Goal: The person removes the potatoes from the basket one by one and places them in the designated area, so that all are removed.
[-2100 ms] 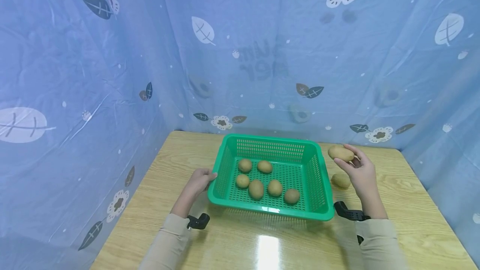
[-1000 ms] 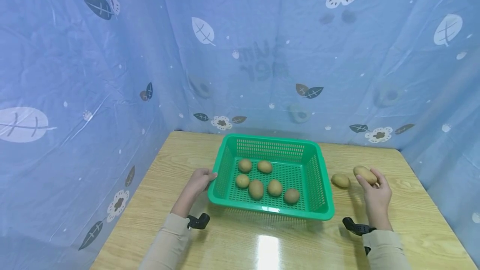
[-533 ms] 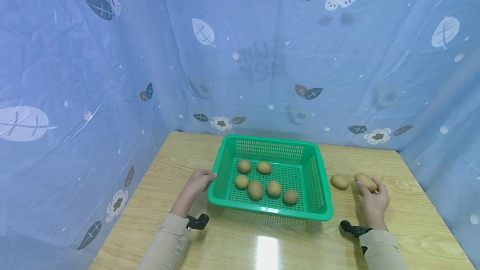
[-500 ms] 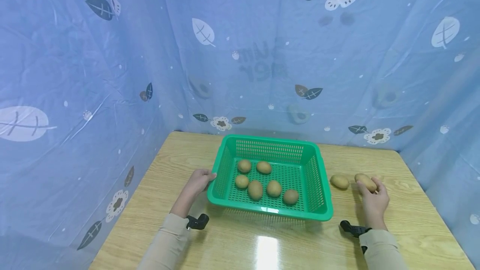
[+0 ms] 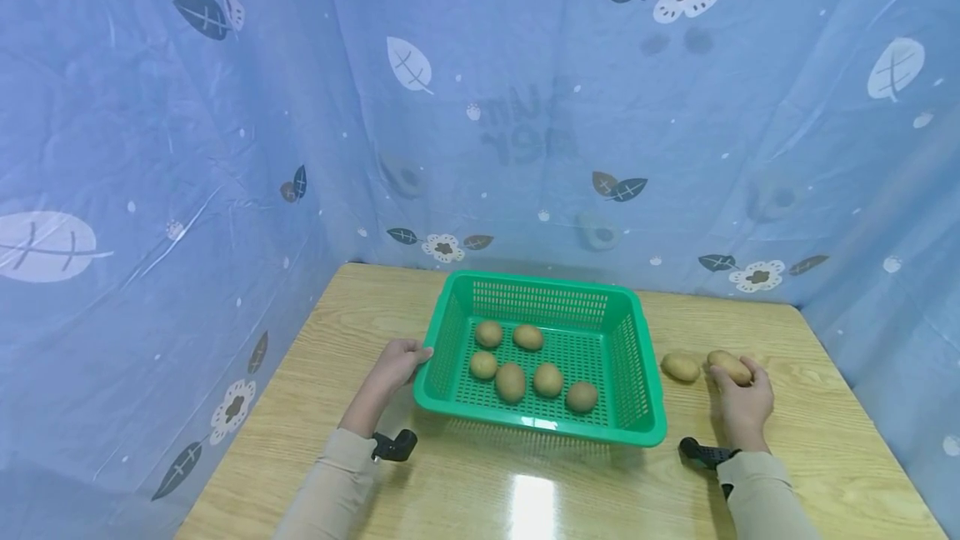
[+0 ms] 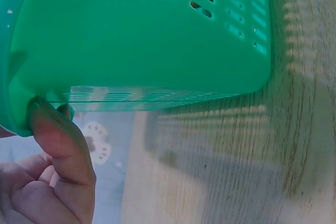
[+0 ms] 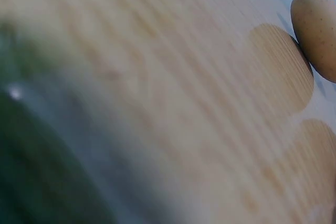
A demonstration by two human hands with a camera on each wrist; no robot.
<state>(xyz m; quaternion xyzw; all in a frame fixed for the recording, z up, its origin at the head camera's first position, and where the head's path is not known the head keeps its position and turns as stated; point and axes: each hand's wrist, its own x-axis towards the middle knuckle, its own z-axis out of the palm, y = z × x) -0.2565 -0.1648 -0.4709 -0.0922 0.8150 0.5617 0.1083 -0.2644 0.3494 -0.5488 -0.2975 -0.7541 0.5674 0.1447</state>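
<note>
In the head view my left hand (image 5: 397, 363) grips the left rim of a green plastic basket (image 5: 543, 422). The left wrist view shows a curled finger (image 6: 60, 140) under the basket's rim (image 6: 13, 93). Several potatoes lie spread over the basket floor, one of them a large potato (image 5: 511, 382) near the front. To the basket's right, my right hand (image 5: 746, 407) holds a yellowish potato (image 5: 727, 367) low at the table, thumb on one side and fingers on the other. Another potato (image 5: 681, 367) lies just left of it. At the right wrist view's edge a potato (image 7: 317, 35) shows partly.
The basket and loose potatoes stand on a light wooden table (image 5: 442, 490). A blue patterned curtain (image 5: 480, 107) hangs behind the table and along both sides. Each wrist carries a black camera mount, such as the left mount (image 5: 395, 445).
My right hand has carried its potato from beside the basket's raised right rim rightward and down to the table. My left hand keeps its grip on the rim, and the basket's potatoes are unchanged.
</note>
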